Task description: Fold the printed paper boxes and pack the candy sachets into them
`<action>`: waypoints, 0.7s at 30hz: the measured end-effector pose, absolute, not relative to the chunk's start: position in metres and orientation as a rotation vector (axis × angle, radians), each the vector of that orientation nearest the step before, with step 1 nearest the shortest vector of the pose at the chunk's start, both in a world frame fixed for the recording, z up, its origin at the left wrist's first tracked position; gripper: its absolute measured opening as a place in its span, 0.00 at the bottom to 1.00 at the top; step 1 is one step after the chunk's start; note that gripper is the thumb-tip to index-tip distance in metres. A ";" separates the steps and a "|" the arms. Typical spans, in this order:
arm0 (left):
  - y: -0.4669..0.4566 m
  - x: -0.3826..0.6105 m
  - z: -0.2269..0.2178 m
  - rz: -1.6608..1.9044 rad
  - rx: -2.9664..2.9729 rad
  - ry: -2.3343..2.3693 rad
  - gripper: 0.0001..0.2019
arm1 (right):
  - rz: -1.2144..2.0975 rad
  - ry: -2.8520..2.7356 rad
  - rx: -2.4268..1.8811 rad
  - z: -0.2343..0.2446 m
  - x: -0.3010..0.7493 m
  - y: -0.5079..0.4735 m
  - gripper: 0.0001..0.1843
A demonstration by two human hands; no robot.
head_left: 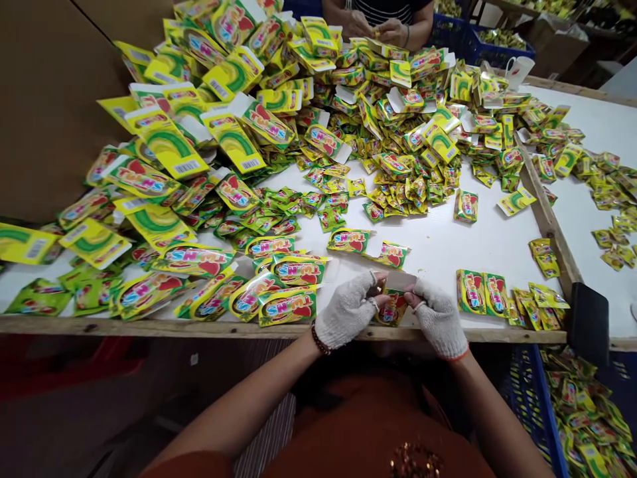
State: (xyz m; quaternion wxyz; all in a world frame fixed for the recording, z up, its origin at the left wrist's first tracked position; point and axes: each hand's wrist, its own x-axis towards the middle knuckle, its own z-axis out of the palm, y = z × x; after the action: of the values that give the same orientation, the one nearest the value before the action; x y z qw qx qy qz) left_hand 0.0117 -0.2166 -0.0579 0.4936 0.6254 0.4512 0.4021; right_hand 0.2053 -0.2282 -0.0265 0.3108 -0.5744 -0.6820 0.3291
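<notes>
Both my hands wear white knitted gloves with bare fingertips and meet at the table's front edge. Between them is a small printed candy box (392, 307) with a grey-white flap standing up at its top. My left hand (348, 307) pinches the box's left side, and my right hand (438, 312) pinches its right side near the flap. Flat printed boxes (287, 307) lie in a loose stack left of my left hand. To the right of my right hand, two boxes (482, 292) lie side by side, near several small candy sachets (540, 305).
A large heap of flat boxes (239, 133) and sachets covers the back and left. A wooden divider (547, 219) crosses the right side, with a black phone-like object (588, 322) at its near end. Below right stands a blue crate (540, 405). Another person's hands (381, 30) work opposite.
</notes>
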 end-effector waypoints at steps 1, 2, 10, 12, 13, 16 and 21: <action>-0.218 0.011 -0.059 0.996 1.503 1.112 0.20 | 0.872 -1.798 -1.513 -0.027 0.204 -0.228 0.09; -0.218 0.011 -0.060 1.011 1.504 1.132 0.20 | 0.875 -1.797 -1.511 -0.028 0.204 -0.227 0.09; -0.202 0.002 -0.037 0.839 1.797 0.959 0.08 | 0.988 -1.724 -1.463 -0.035 0.202 -0.223 0.06; -0.200 0.003 -0.039 0.829 1.708 0.988 0.07 | 1.079 -1.599 -1.413 -0.038 0.201 -0.223 0.18; -0.200 0.003 -0.043 0.859 1.627 1.024 0.07 | 1.123 -1.560 -1.388 -0.039 0.201 -0.223 0.24; -0.203 0.006 -0.055 0.959 1.388 1.086 0.15 | 1.141 -1.610 -1.354 -0.039 0.203 -0.221 0.23; -0.208 0.007 -0.048 0.913 1.536 1.074 0.07 | 0.893 -1.855 -1.315 -0.025 0.205 -0.219 0.07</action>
State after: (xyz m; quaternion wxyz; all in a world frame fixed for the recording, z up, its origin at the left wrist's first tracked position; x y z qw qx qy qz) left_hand 0.0067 -0.2076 -0.0480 0.5042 0.6363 0.4450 0.3782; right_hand 0.2046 -0.2189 -0.0248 0.3425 -0.5057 -0.7134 0.3435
